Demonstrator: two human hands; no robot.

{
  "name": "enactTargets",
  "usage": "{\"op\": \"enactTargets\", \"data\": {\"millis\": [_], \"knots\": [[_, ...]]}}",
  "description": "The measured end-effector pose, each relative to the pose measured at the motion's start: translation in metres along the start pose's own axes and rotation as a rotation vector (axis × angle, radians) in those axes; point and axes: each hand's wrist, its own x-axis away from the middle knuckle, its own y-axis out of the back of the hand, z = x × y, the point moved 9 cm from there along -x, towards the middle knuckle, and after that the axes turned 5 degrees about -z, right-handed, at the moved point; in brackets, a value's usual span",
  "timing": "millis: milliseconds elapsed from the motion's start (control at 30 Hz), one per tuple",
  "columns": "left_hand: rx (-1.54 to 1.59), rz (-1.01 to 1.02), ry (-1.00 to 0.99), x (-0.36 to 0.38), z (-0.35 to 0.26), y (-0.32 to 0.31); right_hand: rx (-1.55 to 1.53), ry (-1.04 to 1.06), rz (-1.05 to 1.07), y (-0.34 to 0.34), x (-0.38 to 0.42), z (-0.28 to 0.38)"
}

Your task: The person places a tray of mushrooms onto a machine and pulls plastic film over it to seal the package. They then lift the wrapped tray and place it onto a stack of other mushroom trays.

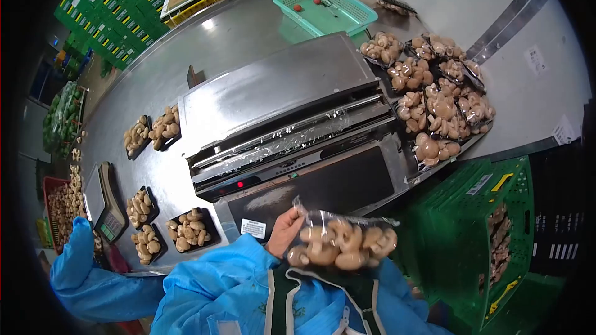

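Observation:
My left hand (286, 231) is closed, its thumb and fingers pinching the loose end of clear plastic film at the left of a tray of mushrooms (345, 245). The film stretches over the brown caps, and the tray is held close to my chest. My right hand does not show; only its blue sleeve (392, 282) appears behind the tray. In front of me is the film wrapping machine (279, 93), with a glowing red light, a strip of film along its slot and a dark plate (310, 189) on the near side.
Wrapped mushroom trays (444, 108) are piled to the right; several unwrapped trays (188, 231) sit on the left. A scale (112, 217) and another person's blue sleeve (93, 279) are at far left. A turquoise basket (292, 3) stands behind, green crates (459, 223) at lower right.

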Motion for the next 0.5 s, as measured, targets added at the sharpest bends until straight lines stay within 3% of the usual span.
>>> {"op": "enactTargets", "data": {"millis": [33,67,133,167,200,267,333,400,467,500], "knots": [[-0.027,0.19,-0.028,0.01,-0.006,-0.015,-0.095,-0.101,0.062,-0.015,0.008,0.001],[-0.052,0.378,-0.064,0.024,-0.015,-0.032,-0.295,-0.335,0.106,-0.03,0.018,-0.005],[-0.095,0.411,0.003,0.038,-0.045,-0.066,-0.584,-0.769,0.157,-0.057,0.037,-0.013],[-0.123,0.576,-0.007,0.044,-0.048,-0.074,-0.575,-0.93,0.186,-0.063,0.036,-0.014],[-0.032,0.637,0.14,0.056,-0.05,-0.079,-0.414,-1.082,0.207,-0.058,0.031,-0.014],[0.165,0.689,0.588,0.079,-0.016,-0.07,0.591,-0.915,0.522,-0.031,-0.023,-0.019],[0.175,0.611,0.499,0.075,-0.014,-0.067,0.61,-0.778,0.197,-0.074,-0.1,0.007],[0.149,0.593,0.492,0.078,-0.01,-0.063,0.591,-0.733,0.969,-0.194,-0.076,-0.003],[0.101,0.56,0.492,0.078,-0.002,-0.058,0.444,-0.725,1.693,-0.248,-0.003,-0.016],[0.069,0.542,0.488,0.078,0.001,-0.053,0.446,-0.786,1.691,-0.243,0.01,-0.022]]}}
